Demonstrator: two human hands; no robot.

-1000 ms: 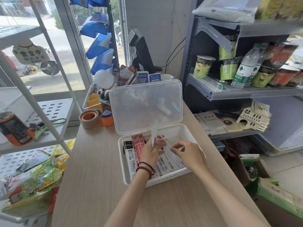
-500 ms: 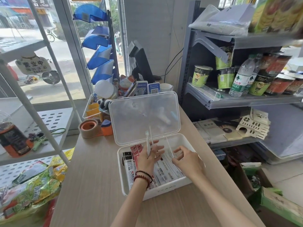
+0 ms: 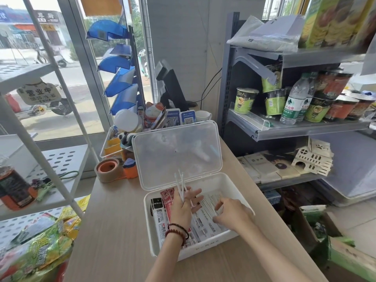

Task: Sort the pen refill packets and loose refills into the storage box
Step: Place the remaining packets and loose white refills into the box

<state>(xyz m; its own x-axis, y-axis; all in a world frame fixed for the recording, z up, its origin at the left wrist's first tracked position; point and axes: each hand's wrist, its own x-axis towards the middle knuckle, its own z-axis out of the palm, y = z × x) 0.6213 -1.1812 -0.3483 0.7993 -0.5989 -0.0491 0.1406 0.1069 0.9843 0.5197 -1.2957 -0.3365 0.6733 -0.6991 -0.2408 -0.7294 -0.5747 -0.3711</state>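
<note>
Several loose refills (image 3: 179, 185) stand upright in the left hand (image 3: 182, 206), pinched between its fingers above the storage box (image 3: 148, 220), which sits by the right edge of the wooden counter (image 3: 114, 220). Refill packets (image 3: 203, 223) lie inside it. The right hand (image 3: 233, 213) reaches down onto them with curved fingers; I cannot tell whether it grasps any. The box's clear lid (image 3: 179, 153) stands open and screens the clutter at the counter's far edge. A tape roll (image 3: 106, 169) sits near the left edge. A metal shelf (image 3: 305, 130) of cup noodles flanks the right side.
</note>
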